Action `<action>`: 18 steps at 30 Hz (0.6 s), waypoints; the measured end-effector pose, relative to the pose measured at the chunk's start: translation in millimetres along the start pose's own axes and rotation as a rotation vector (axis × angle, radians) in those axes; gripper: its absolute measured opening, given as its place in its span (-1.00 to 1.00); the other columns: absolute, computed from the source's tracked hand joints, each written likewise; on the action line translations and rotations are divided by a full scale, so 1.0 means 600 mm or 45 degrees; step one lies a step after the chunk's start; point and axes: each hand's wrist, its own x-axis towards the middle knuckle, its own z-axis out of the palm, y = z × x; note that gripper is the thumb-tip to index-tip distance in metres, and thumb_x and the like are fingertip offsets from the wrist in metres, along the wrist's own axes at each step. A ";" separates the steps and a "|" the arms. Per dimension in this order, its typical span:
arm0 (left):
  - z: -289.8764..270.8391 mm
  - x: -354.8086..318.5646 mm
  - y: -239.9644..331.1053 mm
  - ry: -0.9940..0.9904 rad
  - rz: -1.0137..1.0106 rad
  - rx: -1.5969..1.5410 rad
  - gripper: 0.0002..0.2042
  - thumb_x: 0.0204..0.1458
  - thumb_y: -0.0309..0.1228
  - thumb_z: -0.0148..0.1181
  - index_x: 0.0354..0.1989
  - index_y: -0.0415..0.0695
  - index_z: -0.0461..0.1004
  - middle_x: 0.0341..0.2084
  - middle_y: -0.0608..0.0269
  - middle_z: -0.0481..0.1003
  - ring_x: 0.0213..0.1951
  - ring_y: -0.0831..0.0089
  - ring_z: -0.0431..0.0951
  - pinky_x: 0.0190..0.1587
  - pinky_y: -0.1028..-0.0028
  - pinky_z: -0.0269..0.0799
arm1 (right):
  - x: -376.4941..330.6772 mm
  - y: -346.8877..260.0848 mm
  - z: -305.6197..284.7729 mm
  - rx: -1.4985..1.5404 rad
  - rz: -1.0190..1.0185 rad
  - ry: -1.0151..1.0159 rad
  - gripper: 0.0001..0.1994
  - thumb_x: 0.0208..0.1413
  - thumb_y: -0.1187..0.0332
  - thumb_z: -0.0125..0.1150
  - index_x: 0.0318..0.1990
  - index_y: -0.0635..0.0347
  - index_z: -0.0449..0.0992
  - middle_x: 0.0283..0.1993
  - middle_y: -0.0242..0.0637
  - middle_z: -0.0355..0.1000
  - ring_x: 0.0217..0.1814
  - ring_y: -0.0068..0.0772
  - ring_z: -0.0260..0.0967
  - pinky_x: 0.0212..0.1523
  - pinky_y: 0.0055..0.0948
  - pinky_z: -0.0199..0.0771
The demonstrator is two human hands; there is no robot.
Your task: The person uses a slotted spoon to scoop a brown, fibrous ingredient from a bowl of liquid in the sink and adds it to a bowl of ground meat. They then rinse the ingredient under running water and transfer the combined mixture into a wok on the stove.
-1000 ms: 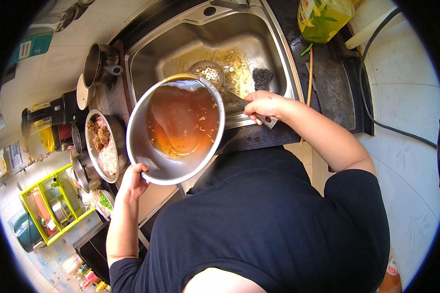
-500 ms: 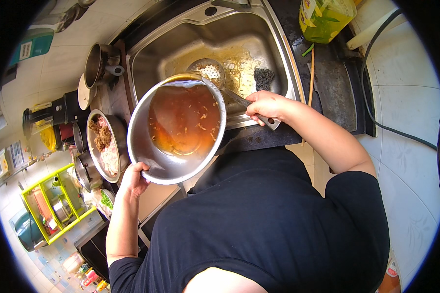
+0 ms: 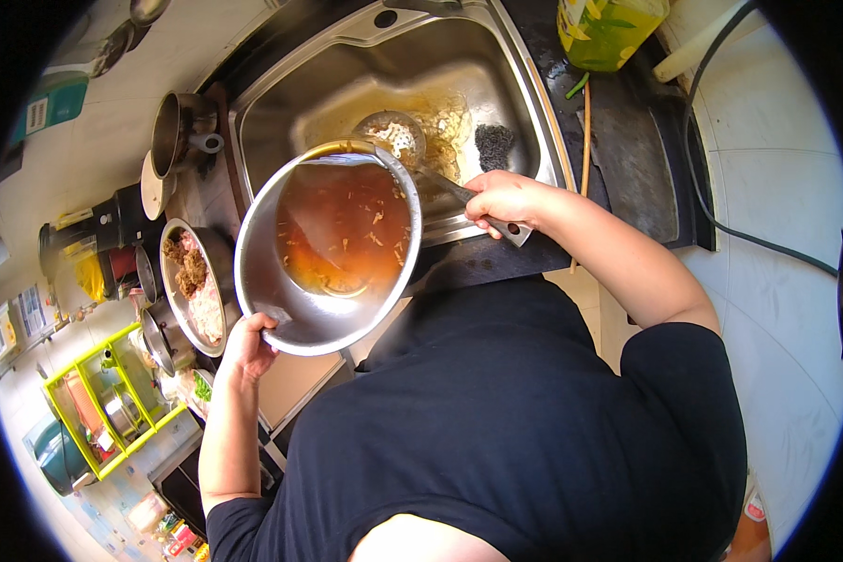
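Observation:
My left hand [image 3: 251,347] is closed on the near-left rim of a large steel bowl [image 3: 270,304], which tilts away from me over the sink's front edge. Reddish-brown liquid [image 3: 342,220] with small pale bits floating in it lies against the bowl's far side. In my right hand [image 3: 508,199] is the dark handle of a skimmer [image 3: 448,184]. Its round head is in the sink just beyond the bowl's far rim, with pale bits in it. More pale bits and yellowish liquid lie on the bottom of the steel sink [image 3: 276,126].
A dark scouring pad [image 3: 494,147] lies at the sink's right. Left of the bowl stands a basin of minced meat [image 3: 206,304], with a pot [image 3: 167,136] farther back. Thin sticks [image 3: 586,140] and a yellow-green container [image 3: 613,33] are on the right counter.
The whole view has shifted slightly, so the scene sits a little farther left. Both hands keep their grips, and the bowl remains tilted over the sink edge.

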 end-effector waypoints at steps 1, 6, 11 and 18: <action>0.001 0.000 0.001 -0.009 0.006 0.007 -0.85 -0.20 -0.59 -0.06 -0.39 -0.31 0.30 -0.63 0.19 0.39 -0.73 0.40 0.37 -0.74 0.52 0.31 | 0.000 0.001 0.000 -0.021 -0.007 0.003 -0.93 -0.18 0.53 0.03 -0.49 0.34 0.31 -0.67 -0.31 0.28 -0.71 -0.49 0.26 -0.73 -0.53 0.19; 0.011 -0.008 0.006 0.039 0.037 0.059 -0.84 -0.21 -0.59 -0.07 -0.38 -0.29 0.31 -0.60 0.18 0.39 -0.72 0.40 0.37 -0.74 0.53 0.31 | 0.005 0.007 -0.002 -0.022 -0.018 -0.007 -0.95 -0.19 0.51 0.04 -0.54 0.28 0.32 -0.67 -0.31 0.30 -0.73 -0.52 0.27 -0.79 -0.55 0.10; 0.005 -0.001 0.011 0.058 0.018 0.060 -0.84 -0.20 -0.59 -0.07 -0.38 -0.29 0.29 -0.60 0.18 0.38 -0.71 0.38 0.37 -0.72 0.50 0.32 | 0.012 0.018 -0.007 -0.077 -0.016 0.023 -0.96 -0.16 0.47 0.00 -0.50 0.21 0.33 -0.68 -0.37 0.28 -0.74 -0.54 0.26 -0.80 -0.57 0.07; 0.010 0.000 0.011 0.089 0.000 0.051 -0.84 -0.20 -0.58 -0.07 -0.37 -0.32 0.28 -0.62 0.16 0.37 -0.71 0.36 0.36 -0.69 0.49 0.33 | 0.011 0.018 -0.009 -0.069 -0.009 0.019 -0.92 -0.15 0.50 0.00 -0.44 0.28 0.33 -0.67 -0.38 0.27 -0.74 -0.55 0.24 -0.80 -0.60 0.06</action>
